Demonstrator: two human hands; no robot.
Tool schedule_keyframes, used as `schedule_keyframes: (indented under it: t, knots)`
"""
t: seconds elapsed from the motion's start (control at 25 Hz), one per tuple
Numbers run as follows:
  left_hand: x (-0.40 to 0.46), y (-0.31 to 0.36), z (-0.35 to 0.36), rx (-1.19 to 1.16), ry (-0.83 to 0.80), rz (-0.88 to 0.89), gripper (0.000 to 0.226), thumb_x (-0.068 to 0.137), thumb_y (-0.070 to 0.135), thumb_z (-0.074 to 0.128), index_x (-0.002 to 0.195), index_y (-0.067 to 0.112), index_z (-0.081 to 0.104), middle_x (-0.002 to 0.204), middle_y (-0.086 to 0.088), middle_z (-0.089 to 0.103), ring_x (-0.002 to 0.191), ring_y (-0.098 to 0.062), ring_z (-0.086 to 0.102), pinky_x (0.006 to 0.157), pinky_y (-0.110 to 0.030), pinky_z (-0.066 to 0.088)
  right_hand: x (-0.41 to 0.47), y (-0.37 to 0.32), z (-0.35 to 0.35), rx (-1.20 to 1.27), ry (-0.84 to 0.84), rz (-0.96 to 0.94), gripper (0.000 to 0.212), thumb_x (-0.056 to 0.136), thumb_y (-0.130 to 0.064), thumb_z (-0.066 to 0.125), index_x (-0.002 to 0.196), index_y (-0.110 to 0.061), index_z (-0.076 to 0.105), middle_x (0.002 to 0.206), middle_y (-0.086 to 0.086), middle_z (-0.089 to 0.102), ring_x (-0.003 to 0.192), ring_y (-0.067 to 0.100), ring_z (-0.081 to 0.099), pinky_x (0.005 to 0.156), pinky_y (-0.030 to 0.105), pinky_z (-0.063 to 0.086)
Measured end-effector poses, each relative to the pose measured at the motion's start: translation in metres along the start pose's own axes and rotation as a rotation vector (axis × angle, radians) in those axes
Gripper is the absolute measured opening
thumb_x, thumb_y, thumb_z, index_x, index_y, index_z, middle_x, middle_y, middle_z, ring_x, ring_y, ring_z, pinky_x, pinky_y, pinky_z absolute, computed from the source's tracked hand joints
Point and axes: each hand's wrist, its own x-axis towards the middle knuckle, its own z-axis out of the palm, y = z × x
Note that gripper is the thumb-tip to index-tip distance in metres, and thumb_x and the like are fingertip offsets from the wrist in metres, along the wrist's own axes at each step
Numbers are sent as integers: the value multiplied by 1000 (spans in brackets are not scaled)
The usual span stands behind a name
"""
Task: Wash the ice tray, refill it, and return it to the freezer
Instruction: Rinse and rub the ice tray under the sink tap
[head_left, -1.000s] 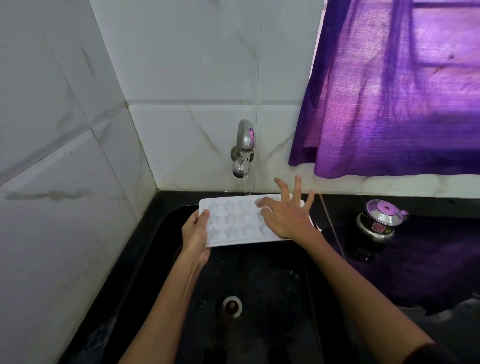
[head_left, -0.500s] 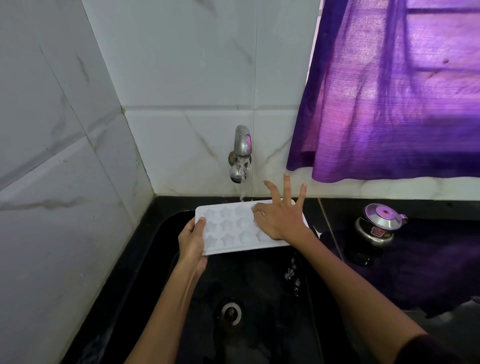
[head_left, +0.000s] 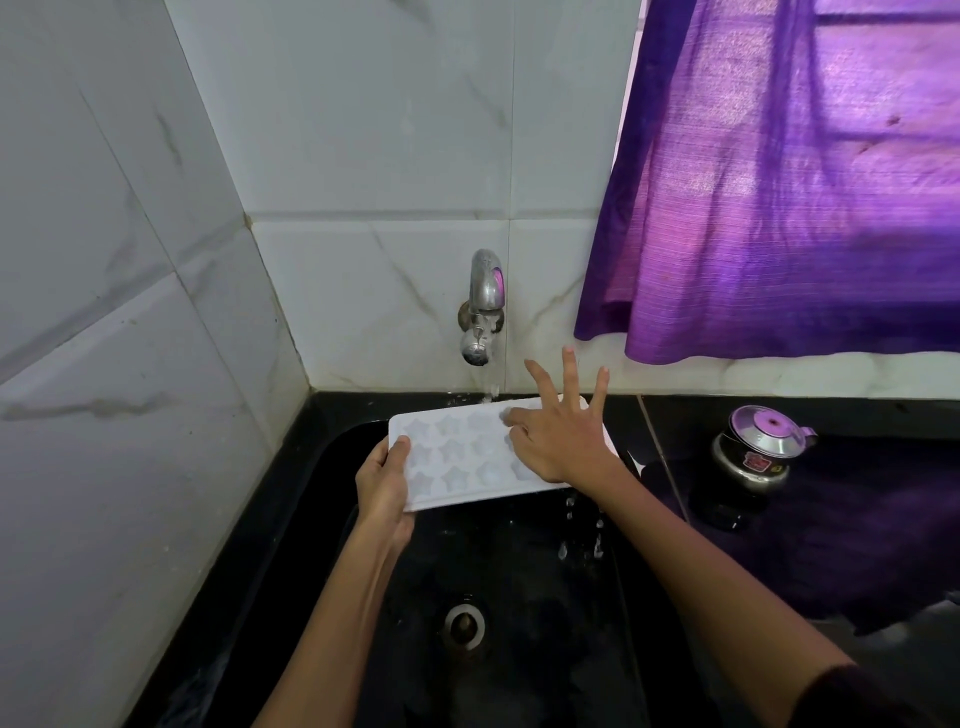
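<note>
A white ice tray (head_left: 457, 457) with star-shaped moulds is held over the black sink (head_left: 519, 597), under the metal tap (head_left: 483, 306). Water falls from the tap onto the tray's far edge and drips off its right side. My left hand (head_left: 384, 488) grips the tray's left end, thumb on top. My right hand (head_left: 561, 436) lies flat on the tray's right half, fingers spread, the forefinger pressing into a mould.
A small steel pot with a lid (head_left: 758, 452) stands on the black counter right of the sink. A purple curtain (head_left: 779, 182) hangs above it. White tiled walls close in the left and back. The sink drain (head_left: 464, 626) is below the tray.
The tap now runs harder and water drips off the tray's right edge. My right hand has slid slightly across the moulds. My left hand keeps its hold.
</note>
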Motion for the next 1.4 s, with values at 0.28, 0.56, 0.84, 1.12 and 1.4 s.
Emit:
schedule_keyframes:
  t: [0.28,0.56,0.84,1.12,1.4]
  knots:
    - [3,10,-4,-15,19,22,31,96,18,52,124,7,54,111,-13,63,87,-23,63,79,-42,53,-15,5,-10,192,76,26,32,95,-32,35,107,-44,62,159,-4,-2,140,36,-28,105,64,-19]
    - [-1,10,-2,-10,18,31,33,96,18,52,127,7,52,112,-13,63,91,-25,63,81,-43,52,-27,-9,3,113,117,-24,78,73,-50,-3,105,-38,68,160,-2,2,141,37,-26,99,60,-28]
    - [-3,13,-2,-33,12,46,31,95,16,52,124,4,54,107,-13,63,82,-21,63,73,-37,54,-25,-10,-5,46,50,-21,64,80,-46,8,109,-40,65,160,-2,-3,139,38,-29,96,61,-30]
    - [-5,11,-4,-25,6,36,31,95,17,52,124,6,54,109,-13,63,83,-22,63,68,-36,53,-30,-8,-8,59,-14,-11,41,93,-44,26,111,-42,62,160,-2,-5,139,38,-29,100,65,-25]
    - [-6,10,1,-31,1,22,33,96,17,52,125,4,54,106,-12,64,83,-22,64,71,-38,54,-28,-3,-5,75,-9,-16,44,91,-43,23,114,-43,60,160,-3,-4,140,37,-29,102,64,-22]
